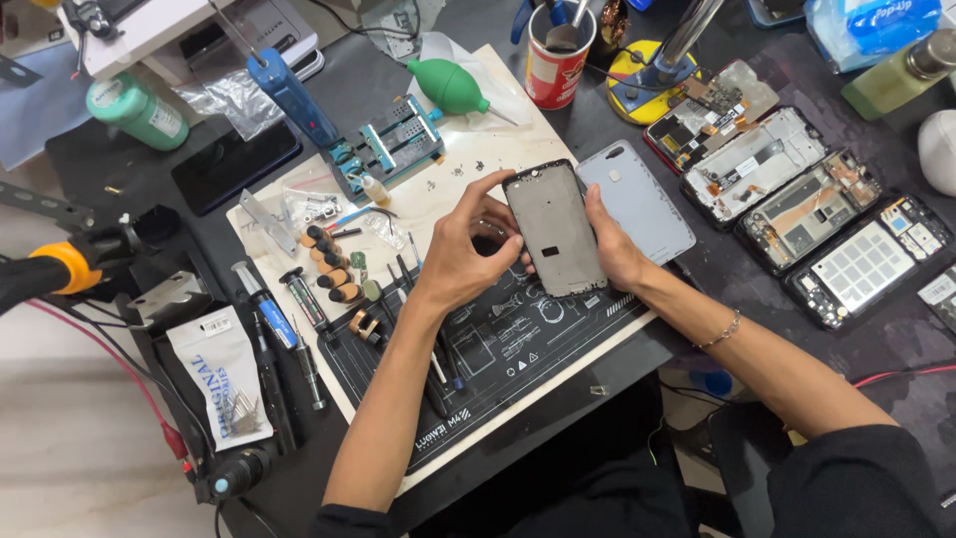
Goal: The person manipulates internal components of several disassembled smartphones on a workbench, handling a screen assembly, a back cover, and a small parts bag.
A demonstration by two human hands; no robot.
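Nearest the camera, two black-sleeved forearms are being extended over a dark repair mat [518, 349] that is lying on a pale board [478, 159]. A black phone frame [554, 229] is being held upright above the mat, between both hands. It is being gripped along its left edge by the left hand [460, 251], with the fingertips [506, 181] curled over its top corner, and its right edge is being clasped by the right hand [615, 244]. A thin bracelet [721, 332] is being worn on the right wrist.

Just beside the frame, to its right, a grey phone back cover [637, 199] is lying flat, partly under the right hand. Further right, well apart, four opened phone bodies [797, 214] are being kept in a slanted row. Small screwdrivers [299, 329] and brown-tipped tools [334, 269] are being stored left of the mat. Behind them, a blue holding jig [388, 149], a green air blower [450, 87] and a red cup [558, 55] of tools are standing. A white packet [224, 377] is lying at the left edge.
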